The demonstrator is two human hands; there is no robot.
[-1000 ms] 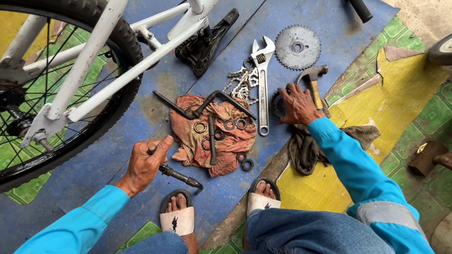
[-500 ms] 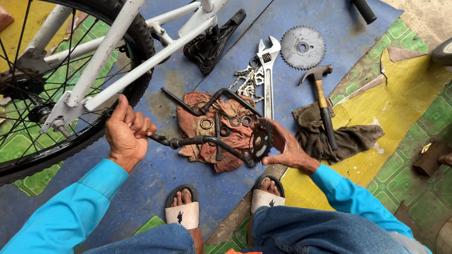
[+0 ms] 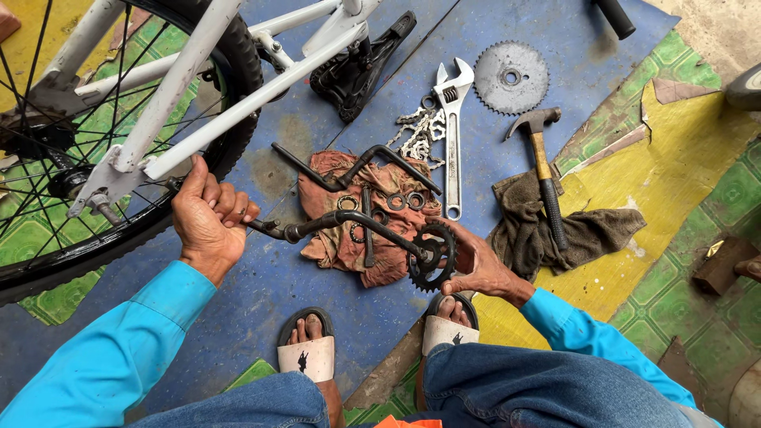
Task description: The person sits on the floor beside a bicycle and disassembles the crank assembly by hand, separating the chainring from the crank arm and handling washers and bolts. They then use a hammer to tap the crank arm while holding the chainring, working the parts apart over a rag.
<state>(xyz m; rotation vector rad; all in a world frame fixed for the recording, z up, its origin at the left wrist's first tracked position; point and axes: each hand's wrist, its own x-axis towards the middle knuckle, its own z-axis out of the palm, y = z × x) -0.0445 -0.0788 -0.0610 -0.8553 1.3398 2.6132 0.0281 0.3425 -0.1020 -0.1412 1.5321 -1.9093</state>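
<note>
Left hand (image 3: 208,218) clamps 1 end of the black crank arm (image 3: 349,224); right hand (image 3: 476,265) pinches the small sprocket (image 3: 432,256), both above the rust-red rag (image 3: 349,214). Best approach imo: keep crank level, seat sprocket squarely.

Left hand (image 3: 208,218) grips crank arm (image 3: 341,222); right hand (image 3: 476,265) holds small sprocket (image 3: 432,257).

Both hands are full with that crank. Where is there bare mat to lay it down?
Bare blue mat lies between the bicycle wheel and the reddish rag, and ahead between the sprocket disc and the saddle. It is crowded around the rag, chain, adjustable wrench and hammer.
</note>
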